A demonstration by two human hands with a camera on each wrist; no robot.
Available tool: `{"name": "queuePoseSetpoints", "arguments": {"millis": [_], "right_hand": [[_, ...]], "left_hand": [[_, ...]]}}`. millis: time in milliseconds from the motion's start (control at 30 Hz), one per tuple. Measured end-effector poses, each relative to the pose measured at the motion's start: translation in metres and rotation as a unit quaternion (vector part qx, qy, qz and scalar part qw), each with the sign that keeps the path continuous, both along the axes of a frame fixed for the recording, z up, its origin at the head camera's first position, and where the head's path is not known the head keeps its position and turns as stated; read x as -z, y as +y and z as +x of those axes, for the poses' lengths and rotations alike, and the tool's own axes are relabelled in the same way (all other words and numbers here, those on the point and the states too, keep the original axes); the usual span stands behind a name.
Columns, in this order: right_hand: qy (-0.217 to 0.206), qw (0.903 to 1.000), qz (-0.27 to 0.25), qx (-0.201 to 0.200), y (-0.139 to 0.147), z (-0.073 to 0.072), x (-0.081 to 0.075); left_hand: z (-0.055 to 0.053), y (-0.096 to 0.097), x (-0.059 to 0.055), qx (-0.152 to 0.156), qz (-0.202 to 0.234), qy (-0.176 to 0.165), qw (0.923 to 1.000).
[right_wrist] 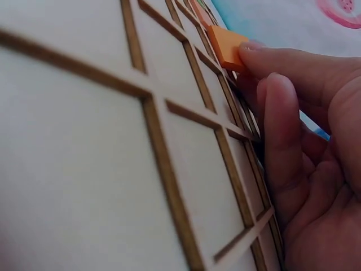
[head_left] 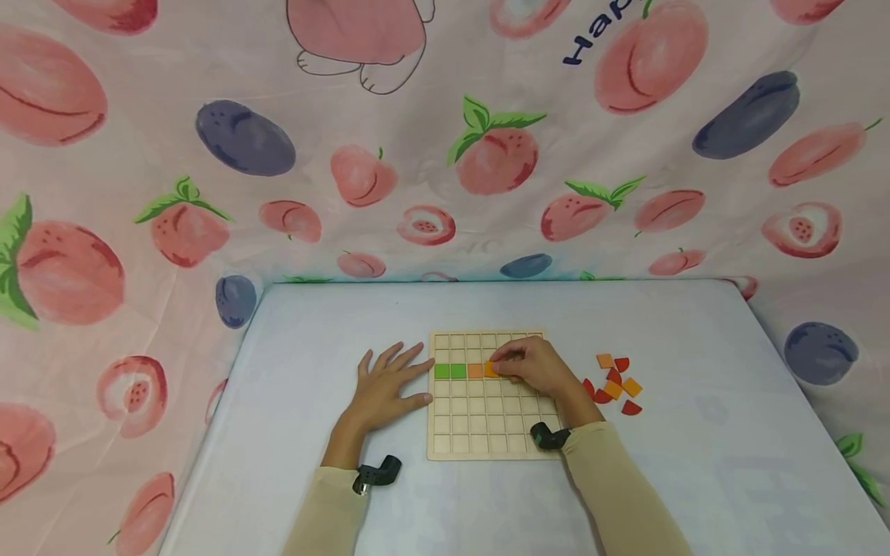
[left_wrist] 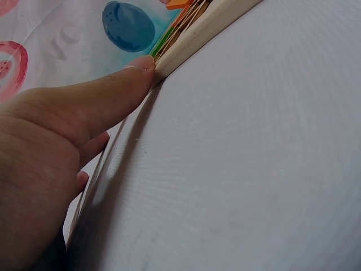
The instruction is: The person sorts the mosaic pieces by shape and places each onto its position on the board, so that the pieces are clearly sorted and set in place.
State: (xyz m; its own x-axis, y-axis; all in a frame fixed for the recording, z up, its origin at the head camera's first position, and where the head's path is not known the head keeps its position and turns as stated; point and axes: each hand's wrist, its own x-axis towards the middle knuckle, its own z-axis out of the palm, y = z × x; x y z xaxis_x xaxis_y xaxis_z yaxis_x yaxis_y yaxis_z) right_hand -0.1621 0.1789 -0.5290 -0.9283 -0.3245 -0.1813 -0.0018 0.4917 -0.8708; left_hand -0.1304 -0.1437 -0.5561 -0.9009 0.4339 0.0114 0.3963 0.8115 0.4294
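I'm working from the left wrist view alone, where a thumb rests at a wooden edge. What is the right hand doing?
Observer: The right hand pinches an orange tile at the grid board.
Operator: My view cuts off there. What lies to the right of that hand?
Observer: Red pieces and orange squares lie loose in a cluster on the table.

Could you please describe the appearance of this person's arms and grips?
The long, beige fabric left sleeve and matching right sleeve are plain. A small black angular device is worn near the ungloved left grip, another near the ungloved right grip.
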Motion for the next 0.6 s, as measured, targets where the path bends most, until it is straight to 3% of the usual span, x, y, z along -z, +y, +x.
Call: {"name": "queuePoseSetpoints", "arguments": {"millis": [600], "right_hand": [[0.000,0.9999,-0.002,-0.013,0.0012,-0.0002,0.0050]], "left_hand": [[0.0008,0.0010,-0.0016,-0.003,0.001,-0.003,1.0000]]}}
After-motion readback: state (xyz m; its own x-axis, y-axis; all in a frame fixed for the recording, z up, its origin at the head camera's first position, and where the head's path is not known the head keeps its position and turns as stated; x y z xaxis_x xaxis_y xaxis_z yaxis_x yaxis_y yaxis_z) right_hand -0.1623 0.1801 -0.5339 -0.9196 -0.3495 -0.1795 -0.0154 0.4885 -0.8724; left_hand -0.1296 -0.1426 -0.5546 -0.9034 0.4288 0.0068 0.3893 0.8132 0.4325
